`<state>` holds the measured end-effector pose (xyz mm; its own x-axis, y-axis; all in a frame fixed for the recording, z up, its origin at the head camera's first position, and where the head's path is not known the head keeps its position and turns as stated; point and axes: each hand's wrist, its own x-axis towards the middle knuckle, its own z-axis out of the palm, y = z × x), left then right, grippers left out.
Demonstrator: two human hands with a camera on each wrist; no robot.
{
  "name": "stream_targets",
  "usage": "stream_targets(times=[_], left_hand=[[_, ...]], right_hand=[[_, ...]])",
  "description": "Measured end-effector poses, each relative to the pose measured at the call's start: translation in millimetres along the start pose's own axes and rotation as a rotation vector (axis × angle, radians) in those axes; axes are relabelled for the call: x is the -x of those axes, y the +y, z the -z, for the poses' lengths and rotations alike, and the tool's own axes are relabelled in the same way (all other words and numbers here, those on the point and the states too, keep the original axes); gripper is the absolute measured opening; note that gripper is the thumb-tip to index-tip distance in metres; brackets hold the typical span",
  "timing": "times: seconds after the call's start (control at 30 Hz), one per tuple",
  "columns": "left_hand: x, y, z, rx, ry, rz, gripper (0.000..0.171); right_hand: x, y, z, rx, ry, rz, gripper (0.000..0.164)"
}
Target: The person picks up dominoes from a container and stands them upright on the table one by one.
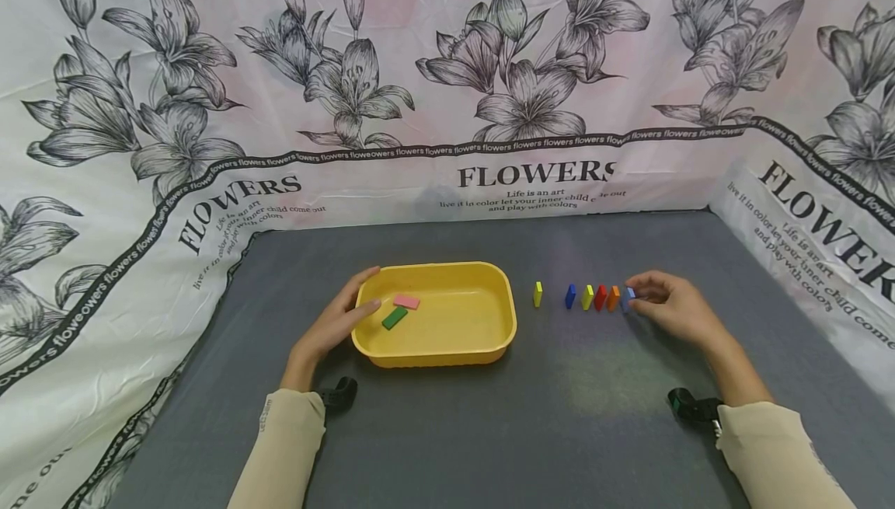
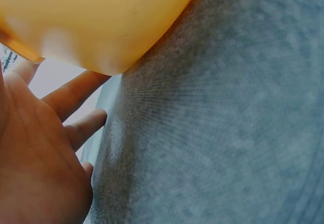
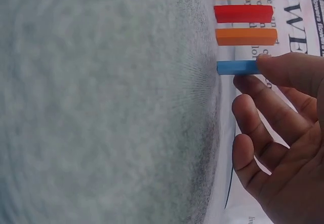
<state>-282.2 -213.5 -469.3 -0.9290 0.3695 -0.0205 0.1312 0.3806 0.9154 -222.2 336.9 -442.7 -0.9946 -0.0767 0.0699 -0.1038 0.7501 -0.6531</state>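
My left hand (image 1: 337, 316) holds the left end of a yellow tray (image 1: 447, 358), its thumb over the rim; in the left wrist view other fingers (image 2: 76, 95) reach along the outside. Inside the tray lie a pink block (image 1: 406, 302) and a green block (image 1: 395, 318). At the right end of a row, my right hand (image 1: 673, 308) pinches a light blue block (image 3: 237, 68) between thumb and finger; the block stands upright. Just left of it stand an orange block (image 1: 613, 298), a red block (image 1: 600, 298), a yellow block (image 1: 588, 297) and a dark blue block (image 1: 570, 296).
Another yellow block (image 1: 538, 294) stands apart, between the tray and the row. The dark grey table (image 1: 517, 431) is bordered at the back and sides by a flower-printed cloth (image 1: 391, 190). Black wrist cameras (image 1: 692, 406) sit on both forearms.
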Motion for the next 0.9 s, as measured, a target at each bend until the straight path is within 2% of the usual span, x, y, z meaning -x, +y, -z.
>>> stream_targets(times=[0.9], left_hand=[[-0.3,0.6,0.3,0.012,-0.010,-0.018,0.065]], right_hand=[[-1.2,-0.6,0.5,-0.009,0.002,0.009,0.033]])
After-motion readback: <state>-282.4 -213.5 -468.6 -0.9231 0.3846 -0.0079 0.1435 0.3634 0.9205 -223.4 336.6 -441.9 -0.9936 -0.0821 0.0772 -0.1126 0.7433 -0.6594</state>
